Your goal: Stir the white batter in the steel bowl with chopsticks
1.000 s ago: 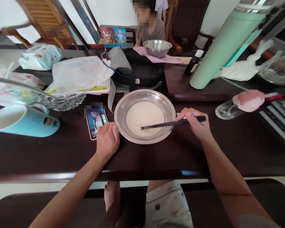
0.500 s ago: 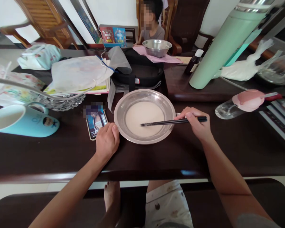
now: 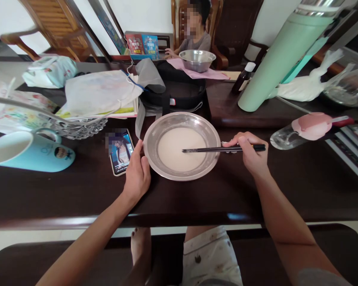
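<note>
A shallow steel bowl [image 3: 210,131] with pale white batter sits on the dark table in front of me. My right hand [image 3: 250,153] is closed on a pair of black chopsticks [image 3: 209,149], whose tips reach over the batter. My left hand [image 3: 137,172] rests at the bowl's left rim, fingers stretched forward and touching the rim, holding nothing. A phone [image 3: 121,153] with a lit screen lies just left of that hand.
A light blue mug [image 3: 30,153] and a glass dish [image 3: 77,127] stand at the left. A black bag [image 3: 179,89], a tall green flask [image 3: 280,55], a pink-lidded bottle [image 3: 307,127] and a second steel bowl [image 3: 197,59] lie behind. A person sits across the table.
My left hand uncurled and slid forward along the bowl's rim. The chopsticks shifted right, their tips drawing back from the middle of the batter. The person opposite moved right.
</note>
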### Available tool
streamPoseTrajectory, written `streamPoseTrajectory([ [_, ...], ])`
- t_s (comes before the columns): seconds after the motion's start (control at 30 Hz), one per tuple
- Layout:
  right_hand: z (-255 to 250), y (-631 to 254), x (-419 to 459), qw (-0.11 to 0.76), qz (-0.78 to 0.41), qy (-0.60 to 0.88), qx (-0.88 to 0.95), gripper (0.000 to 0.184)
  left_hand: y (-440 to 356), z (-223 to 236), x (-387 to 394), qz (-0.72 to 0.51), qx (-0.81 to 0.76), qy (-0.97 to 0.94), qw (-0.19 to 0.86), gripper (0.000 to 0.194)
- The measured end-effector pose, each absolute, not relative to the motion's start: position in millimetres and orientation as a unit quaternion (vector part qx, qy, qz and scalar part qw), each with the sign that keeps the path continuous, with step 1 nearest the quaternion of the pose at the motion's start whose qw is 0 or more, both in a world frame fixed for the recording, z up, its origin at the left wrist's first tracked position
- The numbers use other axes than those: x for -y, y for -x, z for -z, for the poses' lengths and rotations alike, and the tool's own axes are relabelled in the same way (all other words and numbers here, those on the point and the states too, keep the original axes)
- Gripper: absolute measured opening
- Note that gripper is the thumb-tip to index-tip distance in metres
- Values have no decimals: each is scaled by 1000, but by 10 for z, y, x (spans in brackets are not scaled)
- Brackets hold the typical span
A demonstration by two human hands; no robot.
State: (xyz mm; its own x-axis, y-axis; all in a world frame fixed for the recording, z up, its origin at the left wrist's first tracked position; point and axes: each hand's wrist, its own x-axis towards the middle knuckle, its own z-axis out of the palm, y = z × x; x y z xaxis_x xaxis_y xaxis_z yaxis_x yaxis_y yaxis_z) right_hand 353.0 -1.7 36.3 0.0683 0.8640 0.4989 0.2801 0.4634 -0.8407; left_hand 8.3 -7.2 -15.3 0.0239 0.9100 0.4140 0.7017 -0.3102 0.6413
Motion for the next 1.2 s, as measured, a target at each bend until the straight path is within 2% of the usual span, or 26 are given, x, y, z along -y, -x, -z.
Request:
streamPoseTrajectory([
  [0.07,-357,-3523,15,584,-263,440,629,36,-72,147,64,-397,-567,-705,155,61],
  [0.23,-374,-3512,26,525,-291,445,665,34,-45,134,52,-397,-553,-702,212,68],
  [0.43,-370,-3538,8,580,-287,439,624,38,-35,151,46,-398,-537,-706,231,70],
  [0.6,-388,-3529,7,515,-292,445,672,32,-38,140,47,-397,-538,-705,236,70],
  [0.8,-384,-3559,2,583,-278,438,626,35,-46,124,46,-393,-539,-707,235,72],
  [0.97,-413,-3508,11,495,-292,439,691,32,-50,119,45,-397,-538,-704,239,73],
  [1.07,-412,-3525,8,533,-258,460,662,34,-49,126,46,-396,-537,-707,236,73],
  [1.2,-393,-3537,6,569,-278,446,633,37,-48,131,46,-396,-535,-709,233,72],
])
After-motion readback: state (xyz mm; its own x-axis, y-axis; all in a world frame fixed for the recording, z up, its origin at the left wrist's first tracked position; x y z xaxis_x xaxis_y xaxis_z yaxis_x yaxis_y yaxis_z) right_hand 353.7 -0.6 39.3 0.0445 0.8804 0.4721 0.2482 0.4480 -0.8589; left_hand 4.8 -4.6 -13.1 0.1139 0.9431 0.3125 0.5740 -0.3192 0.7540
